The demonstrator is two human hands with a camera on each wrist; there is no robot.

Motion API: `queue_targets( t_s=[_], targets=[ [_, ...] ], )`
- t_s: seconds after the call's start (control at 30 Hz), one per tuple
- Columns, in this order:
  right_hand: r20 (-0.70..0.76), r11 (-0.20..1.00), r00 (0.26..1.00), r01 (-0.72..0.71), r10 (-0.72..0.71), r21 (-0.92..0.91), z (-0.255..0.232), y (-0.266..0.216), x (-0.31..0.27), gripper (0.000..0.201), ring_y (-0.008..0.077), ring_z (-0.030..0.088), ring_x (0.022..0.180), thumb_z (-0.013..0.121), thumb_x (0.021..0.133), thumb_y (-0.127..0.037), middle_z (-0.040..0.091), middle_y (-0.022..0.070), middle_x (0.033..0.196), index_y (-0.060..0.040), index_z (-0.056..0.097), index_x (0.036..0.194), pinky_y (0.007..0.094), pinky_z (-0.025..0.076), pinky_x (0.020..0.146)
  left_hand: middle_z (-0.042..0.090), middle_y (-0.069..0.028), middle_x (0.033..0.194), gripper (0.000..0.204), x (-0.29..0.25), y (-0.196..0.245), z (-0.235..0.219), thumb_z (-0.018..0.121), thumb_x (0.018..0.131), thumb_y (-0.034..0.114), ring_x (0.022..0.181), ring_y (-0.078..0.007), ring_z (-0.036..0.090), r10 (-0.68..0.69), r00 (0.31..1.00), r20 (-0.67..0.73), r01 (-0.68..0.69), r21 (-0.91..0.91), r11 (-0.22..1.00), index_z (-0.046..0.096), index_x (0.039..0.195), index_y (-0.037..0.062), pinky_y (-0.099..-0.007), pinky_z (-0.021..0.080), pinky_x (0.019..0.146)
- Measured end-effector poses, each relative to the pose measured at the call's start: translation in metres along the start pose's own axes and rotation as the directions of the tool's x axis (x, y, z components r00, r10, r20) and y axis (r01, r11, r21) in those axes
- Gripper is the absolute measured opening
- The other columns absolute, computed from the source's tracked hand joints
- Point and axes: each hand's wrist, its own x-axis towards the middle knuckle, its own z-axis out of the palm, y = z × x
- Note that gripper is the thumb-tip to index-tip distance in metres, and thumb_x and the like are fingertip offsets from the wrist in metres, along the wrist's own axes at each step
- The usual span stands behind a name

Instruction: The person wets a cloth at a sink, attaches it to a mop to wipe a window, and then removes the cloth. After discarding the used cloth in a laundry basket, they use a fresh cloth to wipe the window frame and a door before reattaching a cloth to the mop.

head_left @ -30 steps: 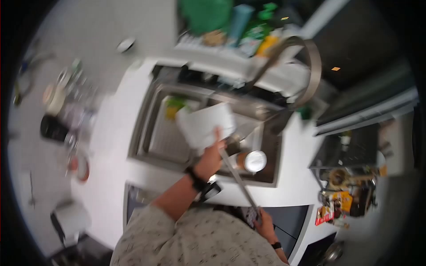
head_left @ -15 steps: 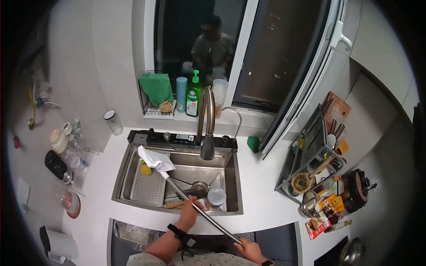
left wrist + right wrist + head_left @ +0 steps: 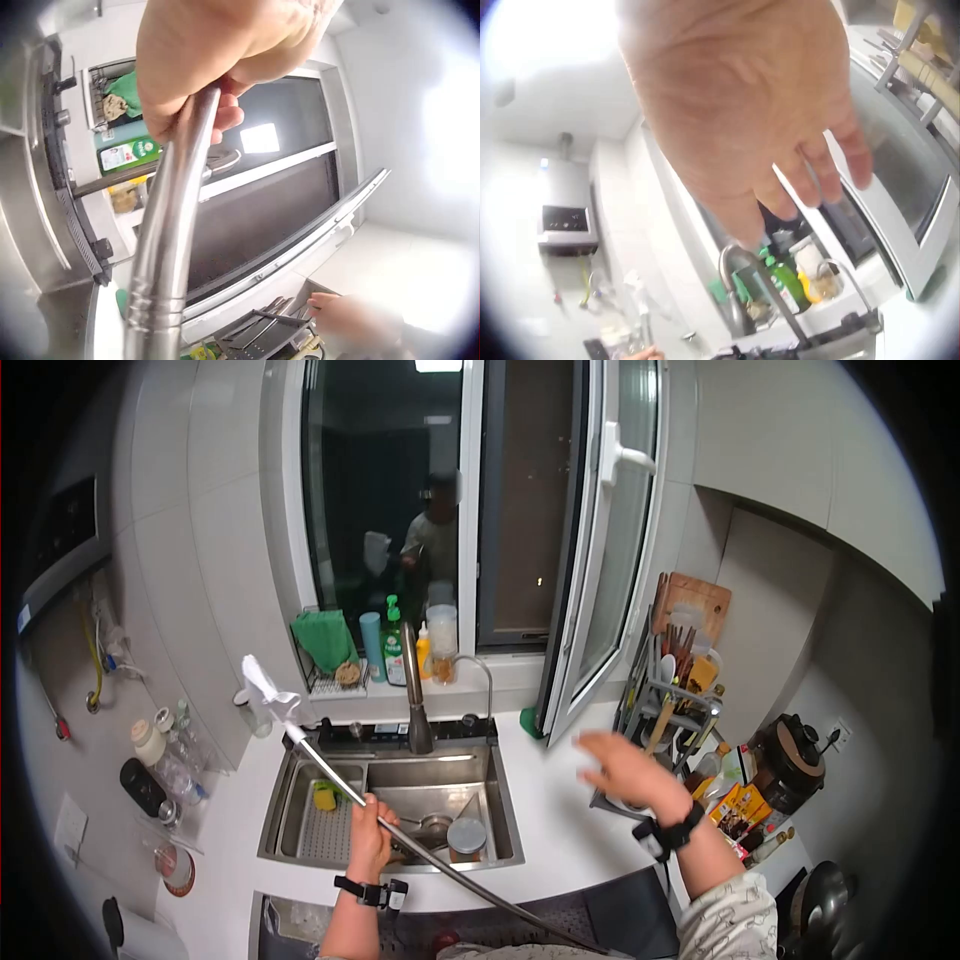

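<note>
My left hand [image 3: 370,842] grips a long metal pole [image 3: 325,766] over the front edge of the sink. White crumpled material, like a cloth or bag, covers the pole's upper end [image 3: 270,692], which points up and left past the sink. In the left wrist view, fingers wrap round the shiny pole [image 3: 169,232]. My right hand [image 3: 635,772] is off the pole, raised over the right counter with fingers extended and nothing held. Its palm and spread fingers fill the right wrist view. Beyond it, the window sash [image 3: 598,570] with a white handle [image 3: 628,457] stands swung inward.
The sink [image 3: 510,830] holds a lidded jar [image 3: 466,838] and a yellow-green item [image 3: 324,794]; a tall faucet [image 3: 417,700] rises behind. Soap bottles [image 3: 394,650] line the sill. On the right stand a utensil rack [image 3: 690,705] and a dark pot [image 3: 790,755]. Bottles [image 3: 165,755] crowd the left.
My right hand has let go of the pole and moved up and right. The pole's white end has risen out from over the sink, and my view has tilted up toward the window.
</note>
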Motion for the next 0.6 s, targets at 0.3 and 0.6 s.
queue_targets(
  t_s=[0.3, 0.6],
  targets=[
    [-0.211, 0.493, 0.948, -0.069, -0.239, -0.867, -0.012, 0.051, 0.193, 0.025, 0.026, 0.04, 0.117, 0.048, 0.079, -0.017, 0.053, 0.0085, 0.11, -0.0081, 0.059, 0.1, 0.0486, 0.03, 0.096, 0.036, 0.0015, 0.064, 0.013, 0.013, 0.093, 0.016, 0.042, 0.094, 0.023, 0.052, -0.009, 0.037, 0.214, 0.973, 0.09, -0.231, 0.265, 0.936, 0.036, 0.091, 0.0115, -0.0232, 0.036, 0.051],
    [-0.102, 0.531, 0.979, 0.009, -0.179, -0.847, -0.044, 0.089, 0.198, 0.016, 0.0235, 0.049, 0.096, 0.052, 0.072, -0.006, 0.053, 0.0059, 0.089, -0.0094, 0.062, 0.085, 0.038, 0.029, 0.101, 0.031, 0.0034, 0.064, 0.02, 0.05, 0.158, 0.002, 0.044, 0.093, 0.028, 0.053, -0.0058, 0.031, 0.207, 0.975, 0.076, -0.221, 0.35, 0.91, 0.04, 0.089, 0.0083, -0.0213, 0.032, 0.053]
  ],
)
